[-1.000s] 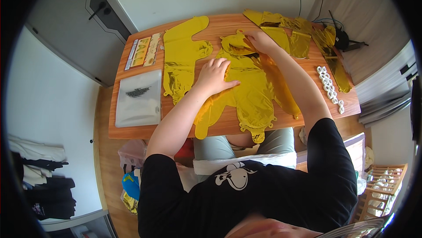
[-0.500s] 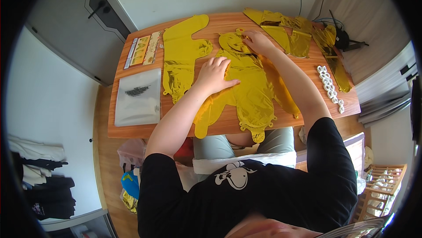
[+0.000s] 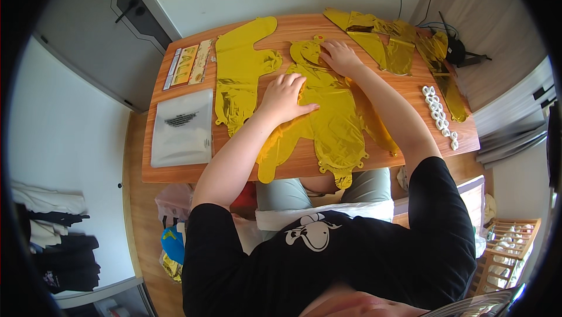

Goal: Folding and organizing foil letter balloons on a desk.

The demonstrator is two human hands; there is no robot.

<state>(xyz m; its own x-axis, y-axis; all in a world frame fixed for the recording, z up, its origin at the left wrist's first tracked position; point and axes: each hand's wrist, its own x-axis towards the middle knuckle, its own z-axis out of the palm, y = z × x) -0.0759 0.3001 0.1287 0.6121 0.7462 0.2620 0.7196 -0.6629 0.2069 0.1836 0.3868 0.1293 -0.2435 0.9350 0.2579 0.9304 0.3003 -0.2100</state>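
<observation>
A flat, uninflated gold foil balloon (image 3: pixel 336 106) lies in the middle of the table, creased and shiny, its near tip hanging over the front edge. My left hand (image 3: pixel 285 97) rests on its left side, thumb stretched out over the foil and fingers bent slightly at the edge. Orange foil shows beneath that hand and along the right edge. At the balloon's upper part, my right hand (image 3: pixel 341 57) touches the foil with fingers apart; its fingertips are partly hidden. To the left is another flat gold foil balloon (image 3: pixel 237 77).
More gold foil (image 3: pixel 374 45) stretches across the back right, beside a black device (image 3: pixel 458 53) with cables. White ribbon rolls (image 3: pixel 436 112) line the right side. On the left are a clear plastic sleeve (image 3: pixel 181 141) and printed cards (image 3: pixel 186 68). The wooden table (image 3: pixel 234 162) ends near my lap.
My right hand has shifted very slightly left at the balloon's upper part. My left hand stays in nearly the same place, and the whole view has moved a little.
</observation>
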